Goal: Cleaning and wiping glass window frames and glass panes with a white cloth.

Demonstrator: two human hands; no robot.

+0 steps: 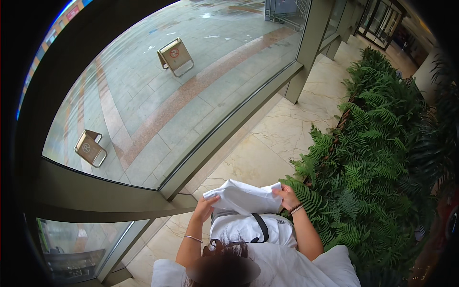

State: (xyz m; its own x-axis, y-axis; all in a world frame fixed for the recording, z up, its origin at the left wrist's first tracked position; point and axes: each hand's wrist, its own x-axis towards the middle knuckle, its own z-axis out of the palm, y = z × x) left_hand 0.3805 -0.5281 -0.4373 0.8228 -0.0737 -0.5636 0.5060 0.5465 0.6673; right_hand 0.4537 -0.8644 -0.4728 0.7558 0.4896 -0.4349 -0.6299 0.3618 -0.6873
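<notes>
Holding a white cloth [244, 197] stretched out in front of the chest, that is where things stand, and going left to right: far left, beyond the big window pane [158, 110], two folding floor signs [90, 148] stand on the wet paving outside, one near, one further off. Closer in, the left hand [206, 206] is closed on the cloth's left corner, fingers pinched around the edge, a thin bracelet on that wrist. Across the middle the cloth sags in soft folds between both hands, well above the marble floor [282, 129] and over a white bag with a black strap [260, 227]. Over on the right, the right hand [287, 196] grips the opposite corner, fingers curled shut on it, a beaded band at the wrist. Beyond it, a dense bed of ferns [373, 158] runs up the right side.

My read: this looks like the spreading-out stage, the cloth being shaken flat or readied for a fold. A next move would call for both pinches to stay firm and the edges to be kept level.

Hard to tell: how large the cloth is, since its lower part vanishes behind the folds; the bag's body is half covered; the head and shoulders crop the bottom.
</notes>
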